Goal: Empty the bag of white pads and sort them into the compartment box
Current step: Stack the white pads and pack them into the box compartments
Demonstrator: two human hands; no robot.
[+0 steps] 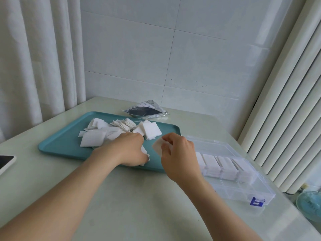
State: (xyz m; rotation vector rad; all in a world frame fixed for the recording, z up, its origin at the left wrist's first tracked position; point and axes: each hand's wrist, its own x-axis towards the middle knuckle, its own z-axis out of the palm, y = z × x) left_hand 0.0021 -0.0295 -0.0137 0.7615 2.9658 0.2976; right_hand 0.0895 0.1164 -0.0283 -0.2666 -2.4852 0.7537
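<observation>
Pads sit mostly hidden under the gripping left hand, the right hand pinching one.

Pads on tray, box right

A wall of large pale glossy tiles with thin grey joints fills the back, a few dark specks low on it; a white pleated curtain hangs at the left, dropping behind the table; the table is pale green and smooth; a white ribbed radiator stands at the right; a pale blue fan sits low beside it; the light is soft and even.
</observation>
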